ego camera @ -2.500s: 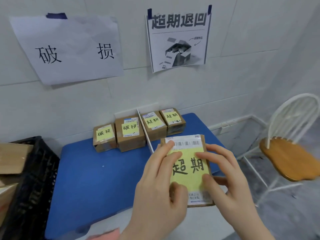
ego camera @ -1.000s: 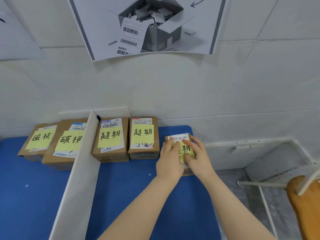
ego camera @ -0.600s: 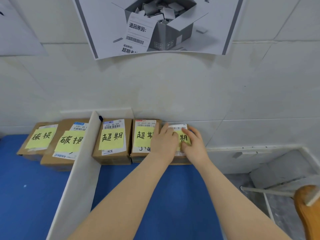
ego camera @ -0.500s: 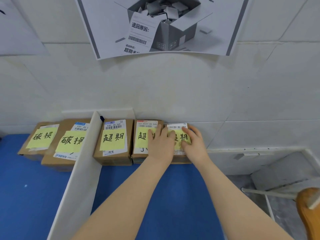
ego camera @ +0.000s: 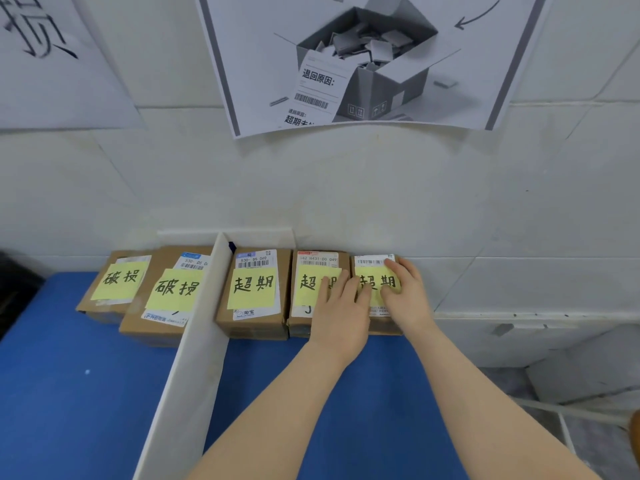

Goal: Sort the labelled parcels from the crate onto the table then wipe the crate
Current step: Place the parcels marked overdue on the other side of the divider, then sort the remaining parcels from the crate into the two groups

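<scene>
The left hand (ego camera: 341, 308) and right hand (ego camera: 404, 295) rested with fingers laid flat on the parcel (ego camera: 371, 271), which sat rightmost in the row against the wall on the table (ego camera: 311, 393).

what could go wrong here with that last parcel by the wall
1. The rightmost parcel ends the row, seemingly near the right edge of the blue table. A sideways nudge from the right hand as it lets go might push it off.
2. The left hand lies partly across the yellow note of the neighbouring parcel. Dragging the hand back could crease or peel that note.
</scene>
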